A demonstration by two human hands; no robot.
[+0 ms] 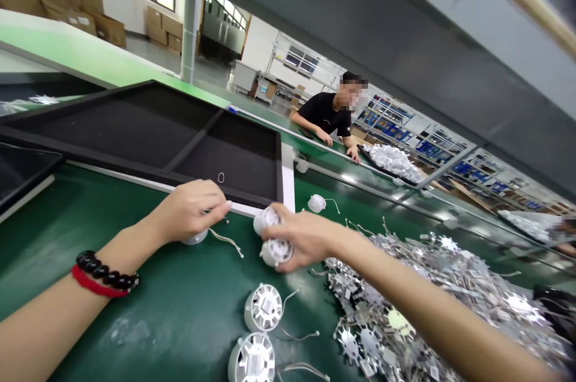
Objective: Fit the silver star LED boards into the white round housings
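My left hand [195, 211] has its fingers pressed together over a white round part [196, 238] with a thin cable; a small pale bit shows at the fingertips. My right hand [299, 238] is wrapped round two white round housings [276, 252] with metal star-shaped inserts, held beside the black tray's corner. Nearer to me, two more such housings [264, 307] [254, 359] lie on the green table, their cables pointing right. Another white housing [317, 203] stands beyond my right hand. Under and right of my right forearm spreads a heap of silvery star-shaped metal pieces [405, 286].
A large black divided tray [166, 171] fills the back left of the green table [180, 310]. A dark flat object [24, 172] lies at the left edge. Overhead runs a grey shelf [382, 28]. Across the table a person [330, 115] leans near a white heap [391, 161].
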